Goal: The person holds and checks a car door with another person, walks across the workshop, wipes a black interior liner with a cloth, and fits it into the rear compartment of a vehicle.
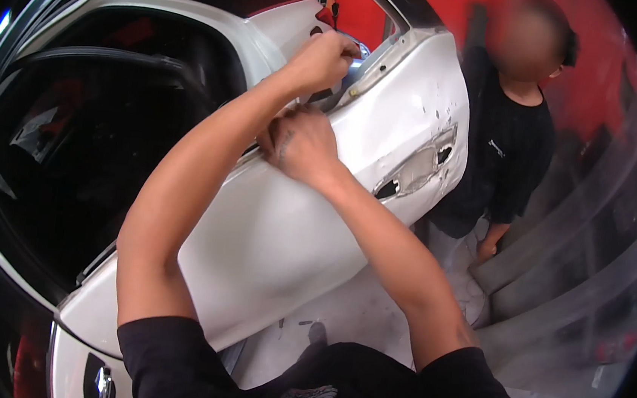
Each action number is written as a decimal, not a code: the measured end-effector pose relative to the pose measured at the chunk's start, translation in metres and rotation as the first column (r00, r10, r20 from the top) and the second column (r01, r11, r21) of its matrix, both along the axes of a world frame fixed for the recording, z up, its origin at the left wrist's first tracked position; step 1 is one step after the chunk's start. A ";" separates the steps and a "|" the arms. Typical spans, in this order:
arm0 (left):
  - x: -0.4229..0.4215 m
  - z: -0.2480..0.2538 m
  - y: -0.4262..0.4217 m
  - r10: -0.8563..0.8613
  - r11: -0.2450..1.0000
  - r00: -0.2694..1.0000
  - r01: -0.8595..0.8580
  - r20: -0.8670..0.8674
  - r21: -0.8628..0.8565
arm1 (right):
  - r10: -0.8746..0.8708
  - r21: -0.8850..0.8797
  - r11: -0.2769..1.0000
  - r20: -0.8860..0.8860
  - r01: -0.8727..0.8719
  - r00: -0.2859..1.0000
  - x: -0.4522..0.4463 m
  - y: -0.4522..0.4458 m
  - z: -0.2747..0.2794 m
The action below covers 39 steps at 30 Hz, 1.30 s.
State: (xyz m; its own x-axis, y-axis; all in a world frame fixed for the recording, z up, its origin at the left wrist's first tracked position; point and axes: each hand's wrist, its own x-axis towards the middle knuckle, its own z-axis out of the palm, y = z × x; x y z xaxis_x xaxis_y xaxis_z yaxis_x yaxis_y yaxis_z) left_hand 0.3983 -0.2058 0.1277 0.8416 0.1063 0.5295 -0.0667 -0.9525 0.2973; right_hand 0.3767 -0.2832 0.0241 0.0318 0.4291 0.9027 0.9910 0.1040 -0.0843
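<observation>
A white car door [278,226] stands open, its outer skin facing me. My left hand [323,63] is raised above the door's upper edge, near the window frame, with its fingers bent; what they hold, if anything, cannot be made out. My right hand [301,141] lies lower, at the door's window line, with curled fingers reaching down over the edge; the fingertips are hidden. Near the far end of the door, the handle area [416,170] has no handle, shows two dark holes and bare, scraped patches around them.
A person in a black shirt [505,139] stands beyond the door's right end. Dark car window glass [87,163] fills the left. Translucent plastic sheeting [578,260] hangs at the right, before a red wall [603,65]. Grey floor [354,316] shows below.
</observation>
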 end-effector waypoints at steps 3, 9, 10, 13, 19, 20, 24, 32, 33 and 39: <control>0.038 0.007 0.017 -0.134 0.974 0.975 0.097 -0.177 -0.204 | -0.023 -0.053 0.998 0.013 0.023 1.000 -0.003 -0.003 0.005; 0.070 -0.004 0.039 -0.314 0.910 0.935 0.247 -0.165 -0.333 | -0.088 -0.106 0.991 -0.002 0.087 0.996 -0.006 0.001 0.004; 0.073 -0.009 0.042 -0.349 0.883 0.926 0.274 -0.143 -0.381 | -0.090 -0.108 0.990 0.001 0.089 0.996 -0.007 0.002 0.003; 0.075 -0.021 0.048 -0.344 0.857 0.919 0.223 -0.194 -0.464 | -0.091 -0.111 0.990 0.014 0.092 0.996 -0.006 0.004 0.001; 0.075 -0.031 0.055 -0.439 0.759 0.897 0.340 -0.052 -0.555 | -0.077 -0.117 0.990 0.008 0.077 0.997 -0.008 0.005 0.003; 0.075 -0.034 0.055 -0.430 0.753 0.902 0.336 -0.036 -0.566 | -0.076 -0.120 0.990 0.005 0.076 0.997 -0.008 0.005 0.003; 0.078 -0.040 0.055 -0.432 0.725 0.902 0.337 -0.016 -0.600 | -0.087 -0.169 0.982 0.002 0.086 0.996 -0.009 0.005 0.006; 0.075 -0.037 0.054 -0.433 0.796 0.902 0.381 -0.002 -0.471 | -0.110 -0.196 0.975 0.006 0.109 0.994 -0.009 0.007 0.009; 0.080 -0.040 0.056 -0.450 0.795 0.893 0.412 0.023 -0.445 | -0.113 -0.198 0.974 0.008 0.113 0.994 -0.010 0.007 0.009; 0.085 -0.052 0.059 -0.493 0.737 0.865 0.471 0.090 -0.485 | -0.106 -0.270 0.958 -0.039 0.091 0.994 -0.011 0.006 0.013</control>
State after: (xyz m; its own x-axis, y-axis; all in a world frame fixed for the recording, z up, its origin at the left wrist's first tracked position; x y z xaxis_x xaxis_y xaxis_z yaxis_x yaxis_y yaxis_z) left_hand 0.4837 -0.1464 0.0759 0.8696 -0.0923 0.4851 -0.4549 -0.5317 0.7143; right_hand 0.3657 -0.2774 0.0368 0.1304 0.6471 0.7512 0.9886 -0.0274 -0.1480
